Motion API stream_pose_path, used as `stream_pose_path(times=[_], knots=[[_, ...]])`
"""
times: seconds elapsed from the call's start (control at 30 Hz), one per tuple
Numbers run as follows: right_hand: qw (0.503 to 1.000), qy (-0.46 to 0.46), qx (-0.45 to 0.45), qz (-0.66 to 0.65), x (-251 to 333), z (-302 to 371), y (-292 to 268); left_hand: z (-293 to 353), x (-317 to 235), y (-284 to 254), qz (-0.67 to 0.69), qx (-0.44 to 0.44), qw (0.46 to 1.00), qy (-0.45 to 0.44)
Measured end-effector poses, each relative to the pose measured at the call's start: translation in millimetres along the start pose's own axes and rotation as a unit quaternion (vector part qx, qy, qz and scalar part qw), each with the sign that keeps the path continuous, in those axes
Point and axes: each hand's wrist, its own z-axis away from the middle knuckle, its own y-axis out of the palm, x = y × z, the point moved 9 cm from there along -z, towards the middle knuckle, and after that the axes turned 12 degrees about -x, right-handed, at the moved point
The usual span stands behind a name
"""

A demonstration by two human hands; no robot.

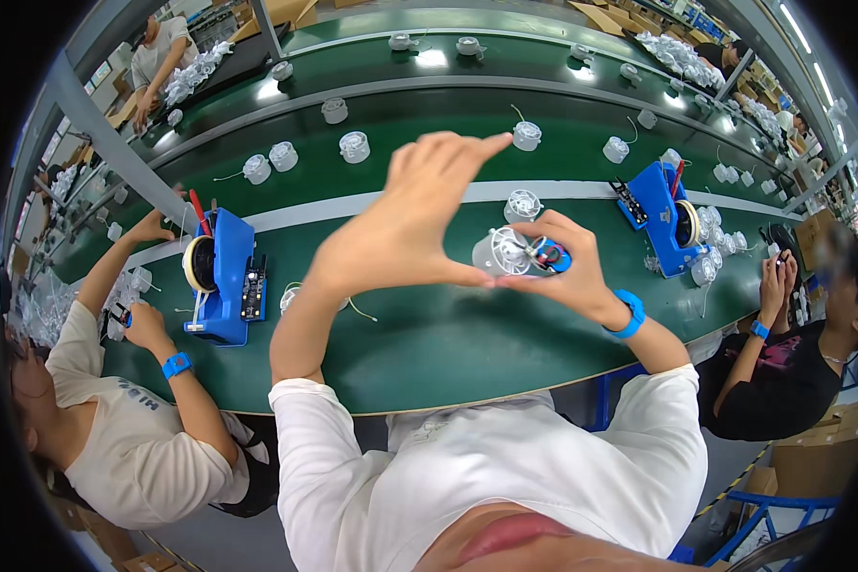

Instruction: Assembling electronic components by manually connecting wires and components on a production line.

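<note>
A: Head view: what is held, and where?

B: A white fan part (pixel 502 252) is pinched in the right hand (pixel 562 267) above the green belt (pixel 429 334); the left hand (pixel 405 224) is spread open, thumb touching it.

A: Risk?

B: The part could be dropped if that light pinch slips.

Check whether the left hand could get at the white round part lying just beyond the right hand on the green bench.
Probably yes: the left hand is raised, holds nothing, and nothing stands between it and the white round part.
</note>
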Motion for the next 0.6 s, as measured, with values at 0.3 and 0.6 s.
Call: stream_pose_path(times=[0.3,0.6], knots=[[0.990,0.075,-0.037,-0.112,-27,5,-17,7,14,75,0.055,0.153,0.982,-0.099],[0.963,0.184,-0.032,-0.195,-69,10,-36,2,47,84,0.021,0.086,0.992,-0.095]])
